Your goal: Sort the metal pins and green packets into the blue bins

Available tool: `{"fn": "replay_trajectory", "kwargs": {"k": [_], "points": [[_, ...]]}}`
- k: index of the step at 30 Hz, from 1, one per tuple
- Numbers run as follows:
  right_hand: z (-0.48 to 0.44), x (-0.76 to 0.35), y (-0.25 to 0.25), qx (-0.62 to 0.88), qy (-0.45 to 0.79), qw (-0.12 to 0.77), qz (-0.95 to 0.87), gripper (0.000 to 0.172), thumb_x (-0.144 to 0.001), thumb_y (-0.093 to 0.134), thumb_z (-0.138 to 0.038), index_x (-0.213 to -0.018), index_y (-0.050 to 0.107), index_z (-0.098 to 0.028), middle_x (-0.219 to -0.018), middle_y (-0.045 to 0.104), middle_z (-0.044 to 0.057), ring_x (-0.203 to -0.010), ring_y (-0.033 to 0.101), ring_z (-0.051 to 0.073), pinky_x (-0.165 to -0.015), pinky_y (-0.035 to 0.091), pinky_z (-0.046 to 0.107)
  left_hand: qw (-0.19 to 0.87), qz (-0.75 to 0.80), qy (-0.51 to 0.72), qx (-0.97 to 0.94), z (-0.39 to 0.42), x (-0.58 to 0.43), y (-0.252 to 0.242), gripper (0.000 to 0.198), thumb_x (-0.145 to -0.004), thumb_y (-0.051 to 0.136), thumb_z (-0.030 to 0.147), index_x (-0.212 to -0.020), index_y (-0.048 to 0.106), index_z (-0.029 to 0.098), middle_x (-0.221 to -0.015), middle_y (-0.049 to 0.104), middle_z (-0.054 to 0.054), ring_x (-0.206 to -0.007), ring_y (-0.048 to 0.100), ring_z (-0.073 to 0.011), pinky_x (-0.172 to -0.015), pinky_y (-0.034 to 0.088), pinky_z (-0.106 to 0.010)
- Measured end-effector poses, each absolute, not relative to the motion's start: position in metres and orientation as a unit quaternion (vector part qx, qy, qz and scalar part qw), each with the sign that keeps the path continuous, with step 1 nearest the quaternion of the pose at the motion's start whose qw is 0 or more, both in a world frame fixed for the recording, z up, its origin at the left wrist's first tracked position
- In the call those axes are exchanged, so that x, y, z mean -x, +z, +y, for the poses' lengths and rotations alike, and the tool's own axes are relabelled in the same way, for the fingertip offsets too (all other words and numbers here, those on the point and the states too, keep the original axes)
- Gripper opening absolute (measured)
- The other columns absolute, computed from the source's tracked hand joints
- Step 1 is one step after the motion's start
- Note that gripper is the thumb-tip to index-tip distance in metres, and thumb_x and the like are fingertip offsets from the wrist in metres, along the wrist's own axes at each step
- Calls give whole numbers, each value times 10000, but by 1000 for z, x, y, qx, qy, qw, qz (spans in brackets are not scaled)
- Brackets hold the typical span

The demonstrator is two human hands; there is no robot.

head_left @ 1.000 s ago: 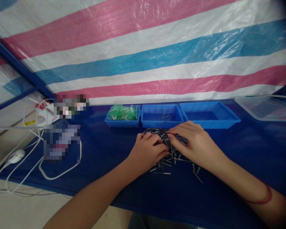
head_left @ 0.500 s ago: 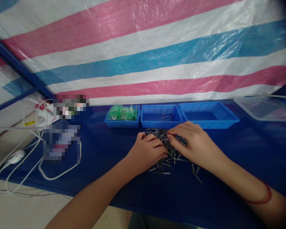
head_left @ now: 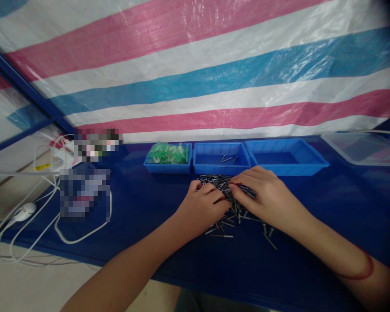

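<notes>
A pile of thin, nail-like metal rivets (head_left: 237,210) lies on the blue tabletop between my hands. My left hand (head_left: 204,208) rests palm down on its left side, fingers bent and a little apart, touching the rivets. From the right, my right hand (head_left: 263,190) reaches over the pile with thumb and forefinger tips brought together; whatever is between them is too small to make out. A few loose rivets lie nearer the front, one by itself (head_left: 227,236). Behind the pile, the middle blue bin (head_left: 221,167) contains a few similar rivets.
To the left, a blue bin (head_left: 167,168) holds green plastic bags of small parts. Another blue bin (head_left: 289,169) stands at the right, beside a clear plastic lid (head_left: 360,149). White cables (head_left: 81,240) and blurred items occupy the left end. Striped sheeting (head_left: 195,95) hangs behind.
The view has shifted very slightly. Both hands stay at the pile in nearly the same pose, and the rivets look almost unchanged.
</notes>
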State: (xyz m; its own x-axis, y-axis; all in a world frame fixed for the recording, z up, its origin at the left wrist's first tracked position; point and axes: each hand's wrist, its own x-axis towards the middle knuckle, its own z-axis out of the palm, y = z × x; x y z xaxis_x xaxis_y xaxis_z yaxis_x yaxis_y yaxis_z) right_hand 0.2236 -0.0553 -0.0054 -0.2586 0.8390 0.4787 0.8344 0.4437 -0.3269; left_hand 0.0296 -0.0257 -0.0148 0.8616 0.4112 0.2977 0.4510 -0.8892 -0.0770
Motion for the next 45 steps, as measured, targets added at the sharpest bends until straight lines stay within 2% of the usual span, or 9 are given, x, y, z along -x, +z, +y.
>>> {"fn": "replay_trajectory", "kwargs": {"k": [3, 7, 19, 26, 29, 36, 45], "points": [[-55, -224, -6, 526, -2, 303, -795, 162, -885, 522, -253, -815, 657, -197, -856, 699, 41, -816, 596, 205, -774, 427, 362, 60, -231, -146, 960, -25, -29, -15, 175, -926, 528, 375, -942, 642, 243, -959, 675, 13, -942, 520, -177, -796, 255, -391], [-55, -223, -6, 524, -4, 298, -798, 164, -882, 524, -255, -808, 658, -200, -851, 700, 47, -813, 605, 205, -762, 431, 356, 64, -244, -147, 956, -25, -30, -16, 179, -905, 561, 393, -930, 647, 238, -959, 674, 6, -929, 518, -174, -793, 257, -387], [-55, -225, -7, 526, 5, 294, -798, 183, -896, 512, -277, -812, 654, -197, -870, 693, 42, -831, 589, 206, -783, 423, 363, 107, -233, -129, 958, -27, -32, -15, 139, -951, 486, 241, -962, 625, 242, -941, 661, -1, -909, 515, -162, -795, 253, -388], [-54, -226, -6, 517, 4, 289, -805, 168, -887, 518, -266, -809, 653, -204, -862, 699, 46, -818, 599, 209, -773, 429, 365, 50, -251, -130, 958, -24, -28, -8, 181, -891, 573, 407, -932, 627, 240, -963, 644, 0, -940, 505, -184, -780, 261, -367], [-54, -226, -6, 508, 0, 291, -810, 174, -886, 518, -265, -806, 659, -201, -853, 699, 54, -808, 601, 209, -766, 434, 369, 46, -262, -120, 956, -23, -28, -6, 192, -874, 593, 422, -908, 639, 239, -955, 628, -7, -910, 504, -179, -755, 260, -353], [-55, -224, -4, 511, -4, 295, -807, 178, -886, 518, -252, -792, 660, -199, -837, 696, 53, -794, 599, 207, -753, 435, 363, 67, -255, -125, 956, -23, -30, -11, 165, -925, 528, 345, -874, 628, 223, -905, 615, -2, -870, 510, -168, -754, 256, -359], [-55, -224, -6, 512, 2, 290, -808, 162, -885, 522, -252, -810, 656, -198, -842, 690, 50, -811, 592, 209, -770, 433, 367, 104, -252, -113, 955, -22, -31, -17, 192, -966, 447, 326, -926, 573, 187, -917, 589, -22, -869, 526, -171, -743, 274, -352]]}}
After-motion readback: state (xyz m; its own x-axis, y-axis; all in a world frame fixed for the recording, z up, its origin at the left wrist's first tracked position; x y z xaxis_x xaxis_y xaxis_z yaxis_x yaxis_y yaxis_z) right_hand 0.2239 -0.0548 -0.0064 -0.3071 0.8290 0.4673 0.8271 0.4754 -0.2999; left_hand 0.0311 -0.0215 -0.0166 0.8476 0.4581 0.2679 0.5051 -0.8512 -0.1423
